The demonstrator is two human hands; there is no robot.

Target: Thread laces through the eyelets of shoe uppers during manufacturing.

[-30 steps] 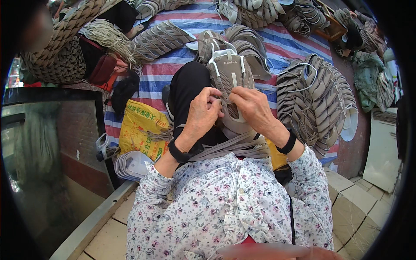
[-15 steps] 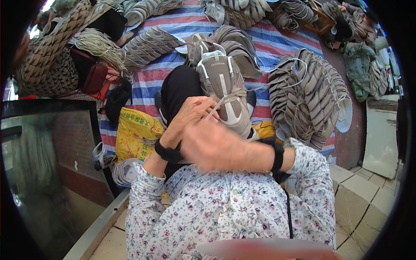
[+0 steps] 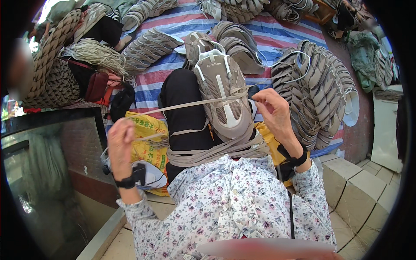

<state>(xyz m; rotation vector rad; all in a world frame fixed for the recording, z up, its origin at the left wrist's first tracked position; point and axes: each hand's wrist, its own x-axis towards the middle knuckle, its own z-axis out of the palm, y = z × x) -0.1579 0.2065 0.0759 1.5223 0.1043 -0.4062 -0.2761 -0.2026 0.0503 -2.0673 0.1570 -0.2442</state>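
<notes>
A taupe-and-white shoe upper (image 3: 222,82) lies on my lap, its toe pointing toward me. Out to the left, my left hand (image 3: 120,145) is closed on a beige shoelace (image 3: 182,105), which runs taut across my dark trouser leg to the upper's lacing. My right hand (image 3: 277,116) is raised just right of the upper, thumb and fingers pinched near its eyelets. Whether a lace lies between those fingertips is too small to tell. A bundle of loose beige laces (image 3: 216,152) is spread over my lap below the toe.
Stacked uppers (image 3: 320,95) stand to the right on a striped sheet (image 3: 277,39); more stacks (image 3: 149,47) lie beyond. At left are a glass-fronted panel (image 3: 47,173), a yellow bag (image 3: 149,151) and a maroon pouch (image 3: 96,82). A person (image 3: 19,69) is at far left. Tiled steps (image 3: 355,186) are at right.
My hands were together over the toe and have moved apart, left hand out to the left, right hand to the right. The lace is now stretched out, and the lap bundle shows.
</notes>
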